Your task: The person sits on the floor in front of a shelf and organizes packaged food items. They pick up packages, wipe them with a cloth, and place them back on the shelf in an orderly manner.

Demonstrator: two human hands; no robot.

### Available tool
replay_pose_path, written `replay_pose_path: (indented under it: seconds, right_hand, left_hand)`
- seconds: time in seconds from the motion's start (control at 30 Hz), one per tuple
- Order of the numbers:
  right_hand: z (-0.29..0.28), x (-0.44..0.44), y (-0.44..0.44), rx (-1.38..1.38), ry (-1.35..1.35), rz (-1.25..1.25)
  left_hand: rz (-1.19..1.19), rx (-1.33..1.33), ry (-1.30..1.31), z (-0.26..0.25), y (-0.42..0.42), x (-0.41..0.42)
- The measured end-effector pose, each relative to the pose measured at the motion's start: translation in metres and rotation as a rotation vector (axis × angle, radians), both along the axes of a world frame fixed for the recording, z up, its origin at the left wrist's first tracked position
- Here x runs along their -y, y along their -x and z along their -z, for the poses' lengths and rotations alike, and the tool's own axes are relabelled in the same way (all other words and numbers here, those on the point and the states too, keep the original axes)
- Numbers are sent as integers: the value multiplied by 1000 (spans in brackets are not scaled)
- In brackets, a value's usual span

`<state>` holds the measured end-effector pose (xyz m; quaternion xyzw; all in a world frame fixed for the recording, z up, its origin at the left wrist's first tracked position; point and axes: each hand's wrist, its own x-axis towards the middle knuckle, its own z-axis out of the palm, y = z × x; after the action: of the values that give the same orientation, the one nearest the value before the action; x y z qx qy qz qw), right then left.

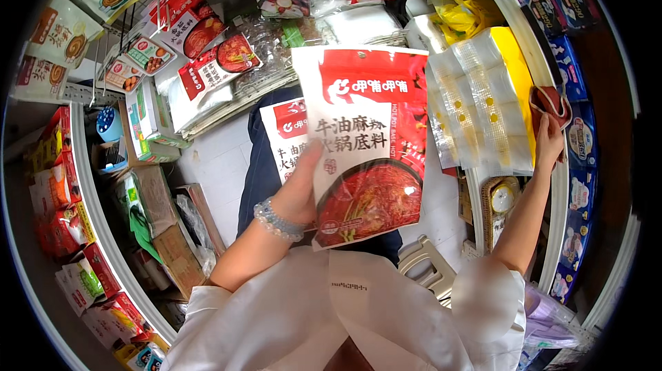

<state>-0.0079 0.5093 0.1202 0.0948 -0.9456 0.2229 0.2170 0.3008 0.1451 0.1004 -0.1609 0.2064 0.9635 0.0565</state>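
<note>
My left hand (300, 185), with a beaded bracelet at the wrist, grips a red and white hot pot base packet (362, 107) upright in front of my body. Its printed front faces me and shows a bowl of red broth. Partly behind it is a second packet (279, 115) of the same design; whether my hand grips that one too is hard to see. Out to the right, the fingers of my right hand (549, 138) pinch a reddish-brown cloth (547, 99) with a pale edge, at the white shelf edge.
Hot pot packets (191, 24) hang on wire hooks at the back left. A sheet of clear air-cushion packaging (476, 107) and a yellow plastic bag (460, 11) lie at the right. Cardboard boxes (178, 252) stand lower left; a beige folding stool (426, 262) is by my right side.
</note>
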Motion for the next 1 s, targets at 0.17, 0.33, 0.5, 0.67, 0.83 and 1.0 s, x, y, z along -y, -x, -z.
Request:
replay_pose_path:
  seconds: [0.17, 0.33, 0.5, 0.67, 0.83, 1.0]
  right_hand:
    - [6, 31, -42, 16, 428, -148]
    - [23, 108, -153, 771, 659, -464]
    - [71, 170, -234, 1107, 1189, -399]
    - [88, 190, -250, 1259, 1426, -190]
    - [80, 195, -242, 1370, 1536, -48]
    - [100, 188, -230, 1644, 1813, -441]
  left_hand:
    - [-7, -17, -38, 2, 2, -15]
    - [48, -57, 87, 5, 3, -26]
    - [79, -105, 544, 10, -7, -24]
    - [-60, -75, 835, 16, -40, -7]
    - [-403, 395, 1043, 62, -74, 31]
    - [-76, 478, 733, 64, -72, 33]
